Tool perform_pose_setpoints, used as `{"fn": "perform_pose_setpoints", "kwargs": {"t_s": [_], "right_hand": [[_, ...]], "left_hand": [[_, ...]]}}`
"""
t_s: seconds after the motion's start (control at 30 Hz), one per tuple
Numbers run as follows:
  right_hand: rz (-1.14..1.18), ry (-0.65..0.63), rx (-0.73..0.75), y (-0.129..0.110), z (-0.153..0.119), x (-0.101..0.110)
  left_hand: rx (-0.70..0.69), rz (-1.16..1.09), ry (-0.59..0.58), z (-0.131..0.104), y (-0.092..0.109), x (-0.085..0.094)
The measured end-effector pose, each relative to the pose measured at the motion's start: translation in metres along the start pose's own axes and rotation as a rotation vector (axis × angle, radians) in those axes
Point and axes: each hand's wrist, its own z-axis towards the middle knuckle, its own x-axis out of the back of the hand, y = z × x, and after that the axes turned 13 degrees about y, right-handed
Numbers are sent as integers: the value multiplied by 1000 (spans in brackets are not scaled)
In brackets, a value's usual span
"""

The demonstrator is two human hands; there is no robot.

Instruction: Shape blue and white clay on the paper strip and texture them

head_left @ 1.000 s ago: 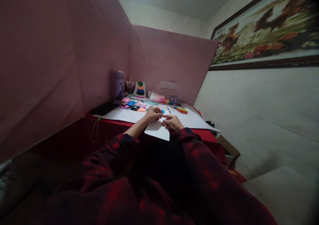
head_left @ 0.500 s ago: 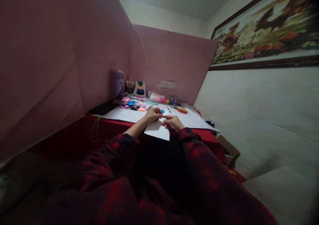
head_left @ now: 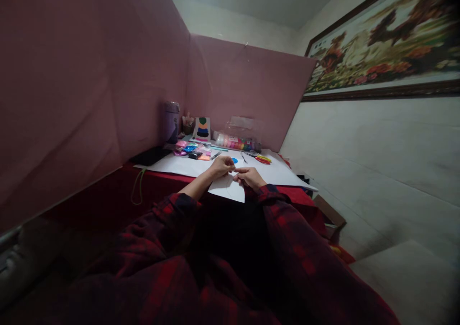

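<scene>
Head view: left hand (head_left: 223, 166) and right hand (head_left: 248, 177) nearly meet at the fingertips over a white sheet (head_left: 225, 191); I cannot tell whether either grips anything. A blue piece (head_left: 235, 160) lies just beyond them.

Free: white sheet (head_left: 285, 174) rt of R hand (head_left: 249, 177) | blk: scissors (head_left: 263, 160) fwd-rt, pkts (head_left: 195, 155) fwd-L, clr bag (head_left: 237, 142) @ back

Matt and smooth, the small sheet (head_left: 225, 191) looks like white paper, as does the larger cover (head_left: 283, 174); the drape (head_left: 299, 196) is dull red cloth. Glossy plastic wraps the packets (head_left: 189, 148) and forms the clear bag (head_left: 237, 141). Creased, matt fabric marks the pink partition (head_left: 247, 85); plaid cloth, the sleeves (head_left: 298, 243).
</scene>
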Motion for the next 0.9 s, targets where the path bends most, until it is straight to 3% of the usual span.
{"fn": "perform_pose_setpoints", "kwargs": {"t_s": [0.3,0.5,0.8,0.9], "right_hand": [[21,-7,9,2,1,1],[11,-12,5,1,0,1],[12,13,10,2,0,0],[2,21,5,1,0,0]], "left_hand": [[-18,-29,73,3,2,3],[-7,29,-2,2,-6,0],[-16,-54,72,3,3,5],[-9,-36,47,2,1,3]]}}
